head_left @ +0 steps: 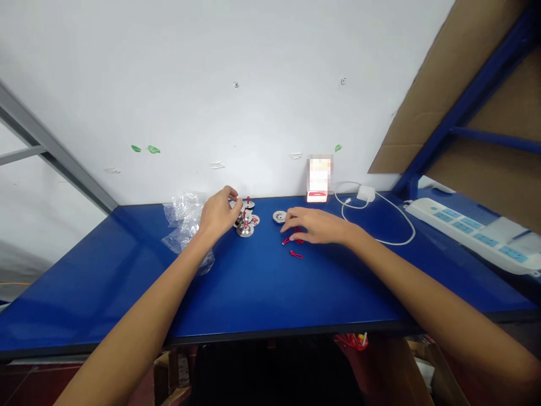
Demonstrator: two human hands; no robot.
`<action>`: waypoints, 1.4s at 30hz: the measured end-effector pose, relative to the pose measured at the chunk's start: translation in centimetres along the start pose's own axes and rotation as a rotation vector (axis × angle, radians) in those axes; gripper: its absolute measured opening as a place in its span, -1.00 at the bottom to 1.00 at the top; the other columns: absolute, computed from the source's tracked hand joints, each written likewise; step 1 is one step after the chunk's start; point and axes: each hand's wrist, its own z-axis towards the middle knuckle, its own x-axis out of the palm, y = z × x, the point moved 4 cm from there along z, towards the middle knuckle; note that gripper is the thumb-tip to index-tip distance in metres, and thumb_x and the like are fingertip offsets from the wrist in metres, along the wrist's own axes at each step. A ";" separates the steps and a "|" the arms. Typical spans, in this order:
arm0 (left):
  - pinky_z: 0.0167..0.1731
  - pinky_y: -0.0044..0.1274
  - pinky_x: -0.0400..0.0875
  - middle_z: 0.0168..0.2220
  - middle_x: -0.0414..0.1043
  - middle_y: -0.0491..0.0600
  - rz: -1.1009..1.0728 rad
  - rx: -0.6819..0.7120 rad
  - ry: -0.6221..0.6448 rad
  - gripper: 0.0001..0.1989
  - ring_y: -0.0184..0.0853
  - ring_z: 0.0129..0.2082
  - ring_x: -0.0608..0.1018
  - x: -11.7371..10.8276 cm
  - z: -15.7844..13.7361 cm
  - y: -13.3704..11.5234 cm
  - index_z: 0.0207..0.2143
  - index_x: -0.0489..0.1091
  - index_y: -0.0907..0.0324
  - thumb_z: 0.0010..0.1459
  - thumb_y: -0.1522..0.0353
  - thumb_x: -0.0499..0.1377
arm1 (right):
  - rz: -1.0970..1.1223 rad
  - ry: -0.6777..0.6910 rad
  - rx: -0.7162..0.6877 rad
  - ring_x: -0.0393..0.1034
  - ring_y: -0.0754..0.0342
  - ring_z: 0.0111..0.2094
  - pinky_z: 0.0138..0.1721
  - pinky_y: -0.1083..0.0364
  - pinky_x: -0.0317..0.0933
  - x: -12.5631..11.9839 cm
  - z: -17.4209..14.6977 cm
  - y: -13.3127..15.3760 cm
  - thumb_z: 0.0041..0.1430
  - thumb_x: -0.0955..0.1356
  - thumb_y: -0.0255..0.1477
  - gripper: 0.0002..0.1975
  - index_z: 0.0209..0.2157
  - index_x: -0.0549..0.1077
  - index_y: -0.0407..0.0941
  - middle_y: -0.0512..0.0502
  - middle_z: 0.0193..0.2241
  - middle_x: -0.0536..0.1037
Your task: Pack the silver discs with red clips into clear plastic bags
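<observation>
My left hand (pixel 220 213) hovers at the left edge of a cluster of small shiny metal discs (pixel 245 230). Its thumb and fingers are apart, and I see nothing held between them. Short red cord loops (pixel 255 221) stick up from several of these discs. My right hand (pixel 315 224) is bent over a small pile of red cord loops (pixel 299 230), thumb and fingers apart; its palm side is hidden. Just left of its fingertips lies a single round metal disc (pixel 279 216). One loose red cord loop (pixel 296 255) rests on the blue table in front of that hand.
Crumpled clear plastic bags (pixel 186 220) lie left of my left hand on the blue table (pixel 249 299). A lit phone (pixel 318 177) leans on the white wall. A charger (pixel 366 193) with white cable and a power strip (pixel 469 230) are at right.
</observation>
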 end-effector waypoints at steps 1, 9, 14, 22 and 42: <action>-0.20 -0.38 0.43 -0.07 0.71 0.02 -0.013 0.023 -0.014 -0.82 -0.16 -0.26 0.67 -0.2 -0.2 -0.6 -0.03 0.50 0.09 0.39 0.25 0.22 | -0.010 0.011 -0.011 0.54 -0.10 0.02 -0.02 -0.02 0.41 0.2 0.1 0.3 0.42 0.47 -0.45 -0.77 0.05 0.70 0.00 -0.19 0.06 0.59; -0.29 -0.44 0.46 -0.28 0.67 -0.09 -0.293 0.277 0.220 -0.86 -0.30 -0.38 0.61 2.3 -3.5 -6.2 -0.14 0.58 0.09 0.37 0.33 0.20 | -0.023 0.003 -0.026 0.52 -0.09 -0.04 -0.06 -0.01 0.38 0.6 0.4 1.1 0.37 0.48 -0.53 -0.89 -0.13 0.68 -0.07 -0.17 -0.03 0.58; -0.25 -0.43 0.51 -0.14 0.66 -0.05 -0.356 0.384 0.419 -0.79 -0.28 -0.29 0.63 4.4 -5.0 -7.1 -0.01 0.52 0.06 0.34 0.25 0.32 | 0.113 -0.104 0.009 0.50 -0.06 -0.09 -0.10 0.02 0.32 0.4 0.7 0.9 0.41 0.45 -0.47 -0.93 -0.12 0.61 -0.09 -0.16 -0.10 0.59; -0.22 -0.48 0.46 -0.15 0.70 -0.08 -0.339 0.460 0.428 -0.91 -0.28 -0.25 0.68 4.5 -4.5 -5.9 -0.05 0.47 0.05 0.47 0.26 0.25 | 0.482 -0.210 0.173 0.45 0.07 -0.30 -0.22 0.08 0.28 1.3 1.6 0.6 0.42 0.42 -0.33 -0.84 -0.20 0.64 -0.09 -0.08 -0.20 0.61; -0.15 -0.44 0.55 -0.30 0.73 -0.05 -0.281 0.442 0.431 -0.82 -0.23 -0.33 0.73 3.7 -3.2 -4.8 -0.05 0.66 0.07 0.44 0.24 0.28 | -0.168 -0.197 0.093 0.50 -0.18 0.06 0.07 -0.13 0.42 1.8 1.3 -3.0 0.51 0.40 -0.38 -0.74 0.08 0.73 0.02 -0.18 0.11 0.65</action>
